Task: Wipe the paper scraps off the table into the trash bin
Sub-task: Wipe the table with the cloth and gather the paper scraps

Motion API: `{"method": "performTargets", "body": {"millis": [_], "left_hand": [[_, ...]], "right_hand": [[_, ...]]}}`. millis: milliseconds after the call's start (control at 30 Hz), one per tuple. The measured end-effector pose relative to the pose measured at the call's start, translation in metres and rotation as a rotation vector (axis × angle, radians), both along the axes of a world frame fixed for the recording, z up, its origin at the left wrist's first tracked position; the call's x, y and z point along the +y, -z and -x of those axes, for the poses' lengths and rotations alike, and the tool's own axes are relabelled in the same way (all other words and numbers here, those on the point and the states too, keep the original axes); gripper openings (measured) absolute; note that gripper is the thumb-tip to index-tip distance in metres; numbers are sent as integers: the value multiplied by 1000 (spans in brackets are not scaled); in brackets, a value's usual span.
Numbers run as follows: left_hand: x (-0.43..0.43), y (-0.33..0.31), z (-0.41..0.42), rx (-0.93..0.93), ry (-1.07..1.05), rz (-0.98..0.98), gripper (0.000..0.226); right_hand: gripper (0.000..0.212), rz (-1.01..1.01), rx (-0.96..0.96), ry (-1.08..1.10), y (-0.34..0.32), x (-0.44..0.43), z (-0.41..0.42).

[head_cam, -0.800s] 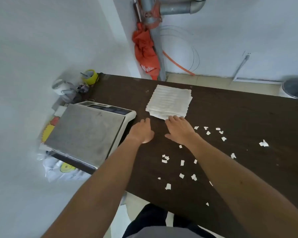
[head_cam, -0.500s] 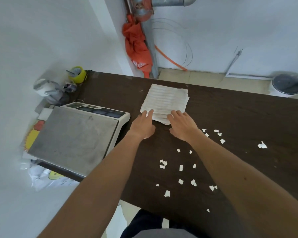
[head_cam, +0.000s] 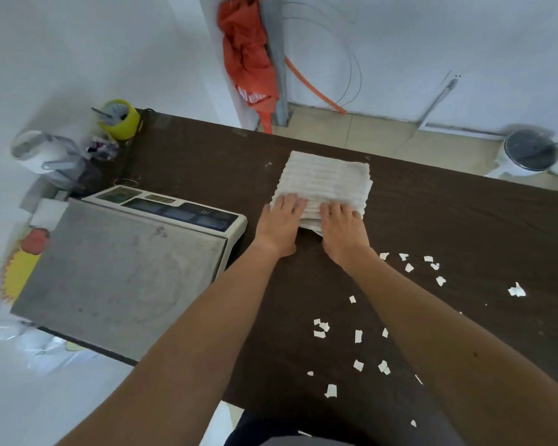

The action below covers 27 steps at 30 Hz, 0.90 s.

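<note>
A folded white ribbed cloth (head_cam: 327, 183) lies on the dark brown table (head_cam: 448, 217). My left hand (head_cam: 279, 225) and my right hand (head_cam: 342, 231) lie side by side, fingers straight, resting on the cloth's near edge. Several small white paper scraps (head_cam: 356, 336) are scattered on the table to the right of my right arm, with a bigger scrap (head_cam: 516, 290) farther right. A white trash bin (head_cam: 529, 152) with a dark inside stands on the floor beyond the table's far right edge.
A weighing scale (head_cam: 120, 268) with a steel platform fills the table's left part, close to my left arm. A yellow cup (head_cam: 120, 119), a tape roll and clutter sit at the far left corner. An orange cloth (head_cam: 247, 59) hangs on a wall pipe.
Both hands have moved forward from the bare table onto the near edge of the cloth. The camera has tipped forward a little.
</note>
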State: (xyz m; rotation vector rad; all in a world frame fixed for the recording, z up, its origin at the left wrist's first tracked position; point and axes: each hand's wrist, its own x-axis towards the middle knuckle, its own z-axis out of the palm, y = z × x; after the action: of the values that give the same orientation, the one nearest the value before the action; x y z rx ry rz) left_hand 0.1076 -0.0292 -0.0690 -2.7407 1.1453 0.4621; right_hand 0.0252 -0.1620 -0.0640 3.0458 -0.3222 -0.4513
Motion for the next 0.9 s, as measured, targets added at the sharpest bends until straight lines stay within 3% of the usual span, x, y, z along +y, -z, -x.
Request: {"method": "performTargets", "body": {"millis": [133, 333, 500, 700, 900], "left_hand": [[-12, 5, -2, -69, -2, 31, 86], [-28, 2, 15, -250, -7, -123, 45], [-18, 1, 32, -246, 19, -114, 22], [-2, 4, 48, -252, 78, -80, 20], [25, 6, 78, -226, 119, 22, 16]], "right_hand": [[59, 19, 6, 34, 3, -1, -11], [43, -39, -42, 47, -1, -11, -17], [33, -152, -54, 80, -13, -15, -14], [25, -255, 41, 104, -22, -9, -4], [30, -321, 117, 97, -24, 6, 19]]}}
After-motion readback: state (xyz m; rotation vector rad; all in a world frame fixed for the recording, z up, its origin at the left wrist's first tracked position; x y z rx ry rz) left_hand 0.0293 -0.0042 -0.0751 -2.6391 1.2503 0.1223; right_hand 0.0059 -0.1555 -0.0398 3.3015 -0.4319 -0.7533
